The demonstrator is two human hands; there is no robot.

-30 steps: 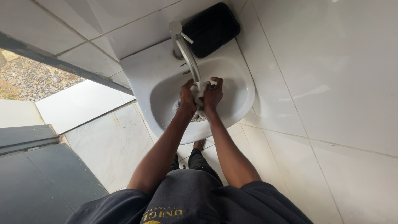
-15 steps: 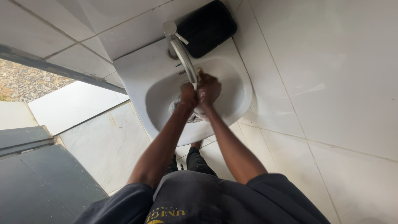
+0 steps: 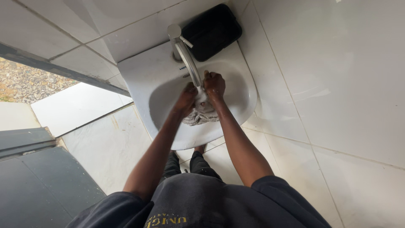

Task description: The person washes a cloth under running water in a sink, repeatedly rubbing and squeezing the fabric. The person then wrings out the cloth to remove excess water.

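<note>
Both our grips, left hand and right hand, clamp the soft, soggy cloth under the tap at twelve o'clock.

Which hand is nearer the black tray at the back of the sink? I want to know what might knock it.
Right. The right hand is just below the black tray; the left hand sits lower, across the tap.

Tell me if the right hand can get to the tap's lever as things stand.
Probably yes. The lever sits bare on the tap just beyond the right hand, with nothing between them. But that hand, with the left hand, is gripping the grey cloth, so it must let go first.
</note>
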